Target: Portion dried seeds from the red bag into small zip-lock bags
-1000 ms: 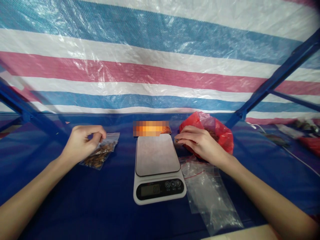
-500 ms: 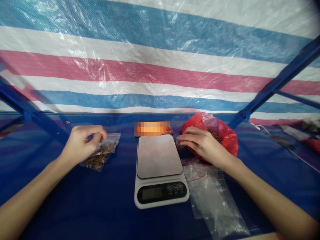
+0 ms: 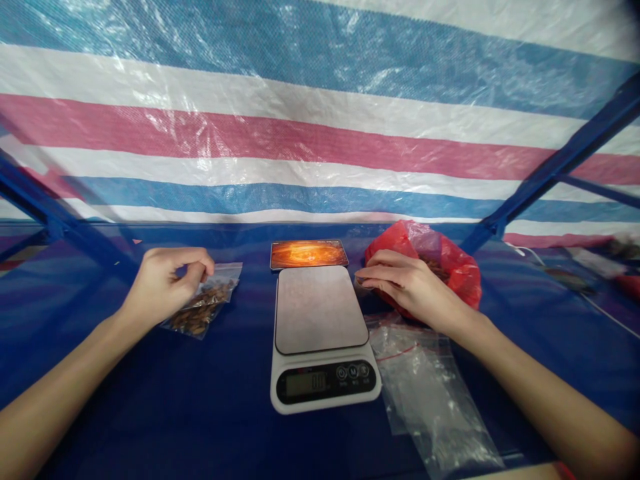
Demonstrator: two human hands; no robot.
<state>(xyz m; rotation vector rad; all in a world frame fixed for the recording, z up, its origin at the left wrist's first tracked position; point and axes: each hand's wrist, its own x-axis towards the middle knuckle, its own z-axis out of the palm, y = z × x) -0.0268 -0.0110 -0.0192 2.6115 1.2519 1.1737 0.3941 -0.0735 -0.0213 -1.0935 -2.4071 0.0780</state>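
Note:
My left hand (image 3: 173, 283) is curled closed at a small clear zip bag (image 3: 199, 313) filled with brown, nut-like pieces. It overlaps the bag's upper left; what its fingers hold, if anything, is hidden. My right hand (image 3: 403, 283) has its fingers pinched together in front of a red plastic bag (image 3: 464, 280) with brown pieces inside. Something tiny and dark seems to be at those fingertips, too small to name. Between the hands sits a white kitchen scale (image 3: 323, 313) with a bare plate, its display reading 0.0.
A phone (image 3: 309, 255) with a bright orange screen lies behind the scale. Flat clear zip bags (image 3: 435, 393) rest to the right, under my right forearm. Blue metal struts (image 3: 545, 173) rise at both sides, before a striped tarp (image 3: 300, 140). A white cable (image 3: 607, 320) runs along the far right.
The view has shifted slightly. Both hands keep nearly the same pose and place, and the scale still reads 0.0.

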